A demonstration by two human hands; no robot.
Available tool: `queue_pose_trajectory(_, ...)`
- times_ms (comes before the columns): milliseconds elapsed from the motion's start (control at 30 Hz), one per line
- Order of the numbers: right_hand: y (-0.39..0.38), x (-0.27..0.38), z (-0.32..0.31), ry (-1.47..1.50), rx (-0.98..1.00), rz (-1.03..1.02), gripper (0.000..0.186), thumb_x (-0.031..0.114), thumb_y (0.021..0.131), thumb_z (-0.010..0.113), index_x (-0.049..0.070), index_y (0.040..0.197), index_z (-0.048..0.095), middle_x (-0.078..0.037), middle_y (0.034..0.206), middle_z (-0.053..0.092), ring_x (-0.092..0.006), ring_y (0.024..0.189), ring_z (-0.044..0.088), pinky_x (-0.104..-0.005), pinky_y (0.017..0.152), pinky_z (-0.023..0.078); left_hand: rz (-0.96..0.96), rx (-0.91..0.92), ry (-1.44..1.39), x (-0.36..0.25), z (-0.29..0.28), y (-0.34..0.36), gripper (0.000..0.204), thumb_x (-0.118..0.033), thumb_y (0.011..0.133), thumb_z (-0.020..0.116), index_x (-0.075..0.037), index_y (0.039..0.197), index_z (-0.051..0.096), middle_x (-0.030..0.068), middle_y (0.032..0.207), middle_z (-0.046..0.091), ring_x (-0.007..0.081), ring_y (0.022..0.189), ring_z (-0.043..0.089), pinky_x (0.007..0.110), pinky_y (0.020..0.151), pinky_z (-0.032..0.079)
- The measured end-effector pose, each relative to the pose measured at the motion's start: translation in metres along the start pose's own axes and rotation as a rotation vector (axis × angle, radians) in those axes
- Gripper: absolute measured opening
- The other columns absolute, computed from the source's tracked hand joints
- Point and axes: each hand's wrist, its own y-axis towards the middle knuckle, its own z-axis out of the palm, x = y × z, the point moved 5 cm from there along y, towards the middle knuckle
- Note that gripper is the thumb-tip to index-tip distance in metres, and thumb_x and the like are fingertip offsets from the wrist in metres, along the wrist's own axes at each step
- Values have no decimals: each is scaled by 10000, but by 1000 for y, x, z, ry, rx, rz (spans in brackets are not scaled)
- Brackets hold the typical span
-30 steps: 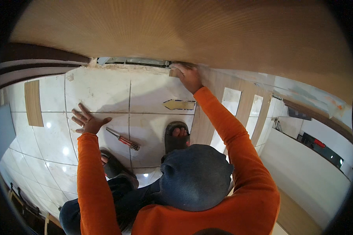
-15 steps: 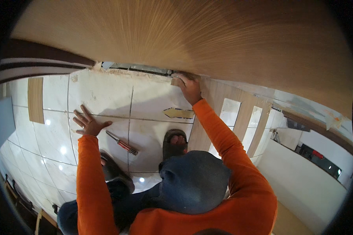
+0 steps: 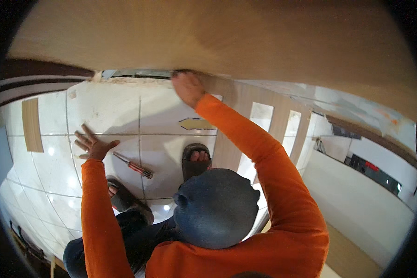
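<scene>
My left hand (image 3: 92, 145) is open and spread on the white tiled floor (image 3: 102, 102), beside a screwdriver with a red and dark handle (image 3: 138, 167). My right hand (image 3: 188, 87) reaches to the lower edge of a large wood-veneer panel (image 3: 217, 37), at the right end of a narrow dark gap (image 3: 143, 74); its fingertips are blurred, and I cannot tell whether they hold anything. A pointed yellowish piece with a dark outline (image 3: 194, 123) lies below my right hand.
My sandalled feet (image 3: 195, 157) are on the floor below me. A wood strip (image 3: 31, 125) lies at left, near dark slanted boards (image 3: 41, 69). Slatted wood boards (image 3: 268, 116) lie at right, beyond which stands a white board (image 3: 352, 194) and a red object (image 3: 371, 165).
My right hand has slid left along the panel's lower edge. My left hand stays spread on the floor. The whole view has shifted slightly.
</scene>
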Motion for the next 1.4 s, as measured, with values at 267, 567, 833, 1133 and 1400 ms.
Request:
queue_pose_trajectory(267, 21, 14, -5, -172, -161, -65, 235, 142, 862, 559, 8, 912, 746, -239, 1055, 690, -374, 981, 693, -474, 855, 547, 52, -98, -12, -9, 13, 16, 1637, -815, 449, 825, -297, 1555, -264, 194, 1633, -265, 476, 1508, -152, 819, 1059, 66)
queue_pose_trajectory(567, -31, -21, 11, -69, -343, 18, 229, 168, 934, 573, 62, 1117, 660, -153, 1119, 681, -350, 942, 686, -458, 795, 571, 68, -60, -58, -3, 5, 13, 1649, -749, 448, 886, -275, 1571, -225, 283, 1596, -274, 599, 1437, -189, 802, 1075, 75)
queue_pose_trajectory(833, -10, -6, 0, -77, -507, -37, 196, 182, 924, 572, 75, 1046, 681, -145, 1074, 681, -352, 923, 684, -482, 840, 558, -1, -50, -41, -7, 6, 8, 1637, -803, 439, 840, -316, 1560, -249, 190, 1636, -259, 473, 1505, -170, 821, 1050, 52)
queue_pose_trajectory(1133, -41, 22, -11, 256, -897, -212, 165, 148, 874, 733, 54, 1008, 716, -132, 973, 740, -317, 868, 710, -398, 739, 576, 3, -22, -62, -4, -5, 2, 1634, -789, 459, 843, -277, 1566, -245, 194, 1630, -274, 468, 1498, -201, 825, 1052, 42)
queue_pose_trajectory(1400, -80, -51, 0, 789, -802, 180, 188, 146, 942, 685, -5, 1041, 738, -88, 901, 763, -126, 788, 670, -281, 733, 527, -7, 42, -22, -18, -16, -12, 1643, -791, 451, 842, -265, 1568, -244, 199, 1634, -258, 450, 1507, -191, 822, 1058, 60)
